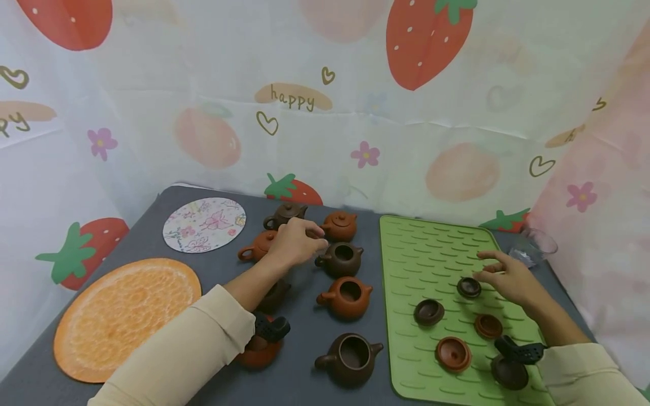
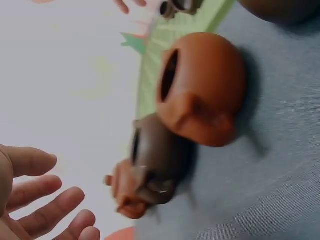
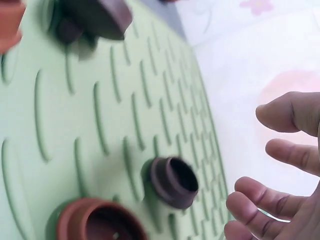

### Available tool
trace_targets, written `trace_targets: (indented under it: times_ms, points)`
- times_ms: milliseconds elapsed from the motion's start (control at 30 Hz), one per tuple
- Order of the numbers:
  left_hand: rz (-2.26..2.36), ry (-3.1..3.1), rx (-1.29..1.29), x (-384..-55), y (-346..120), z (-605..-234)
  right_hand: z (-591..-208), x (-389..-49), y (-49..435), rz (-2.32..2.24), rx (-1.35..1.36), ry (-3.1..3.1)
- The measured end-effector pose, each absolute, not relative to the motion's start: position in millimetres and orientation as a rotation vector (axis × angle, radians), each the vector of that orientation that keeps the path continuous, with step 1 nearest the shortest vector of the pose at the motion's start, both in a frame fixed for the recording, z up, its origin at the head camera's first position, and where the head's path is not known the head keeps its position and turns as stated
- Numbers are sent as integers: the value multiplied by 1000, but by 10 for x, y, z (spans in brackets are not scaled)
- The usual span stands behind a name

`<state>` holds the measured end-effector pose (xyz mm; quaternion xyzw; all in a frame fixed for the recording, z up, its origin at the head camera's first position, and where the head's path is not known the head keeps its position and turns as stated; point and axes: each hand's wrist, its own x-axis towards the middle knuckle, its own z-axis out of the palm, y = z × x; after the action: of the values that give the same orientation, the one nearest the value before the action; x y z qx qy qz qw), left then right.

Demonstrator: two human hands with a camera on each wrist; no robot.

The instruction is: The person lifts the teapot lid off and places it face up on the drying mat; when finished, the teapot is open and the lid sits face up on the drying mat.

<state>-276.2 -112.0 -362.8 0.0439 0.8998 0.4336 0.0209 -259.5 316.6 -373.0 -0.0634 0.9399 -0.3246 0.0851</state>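
Observation:
My left hand (image 1: 298,242) hovers over the teapots with nothing in its grasp; its loosely spread fingers (image 2: 50,200) show in the left wrist view. Just beyond its fingertips sits a lidded orange clay teapot (image 1: 340,226). Nearer, in the same column, stand a lidless dark teapot (image 1: 342,269), a lidless orange teapot (image 1: 351,307) and a lidless dark teapot (image 1: 350,372). Over the green mat, my right hand (image 1: 510,280) holds nothing, its fingers parted. Close to its fingertips a small dark lid (image 1: 469,287) lies upside down, also visible in the right wrist view.
The green ridged mat (image 1: 421,248) carries more lids, including a red-brown lid (image 1: 453,355) and a dark lid (image 1: 429,312). Further teapots stand under my left arm, partly hidden. Left lie an orange-slice placemat (image 1: 127,316) and a floral placemat (image 1: 203,224). A clear glass vessel (image 1: 533,245) stands behind my right hand.

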Motion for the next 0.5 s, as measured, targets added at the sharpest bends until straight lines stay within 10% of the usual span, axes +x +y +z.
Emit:
trace_targets:
  times_ms: [500]
  points:
    - [1516, 2872, 109, -2686, -1481, -3376, -3384, -2525, 2746, -1040, -363, 2780]
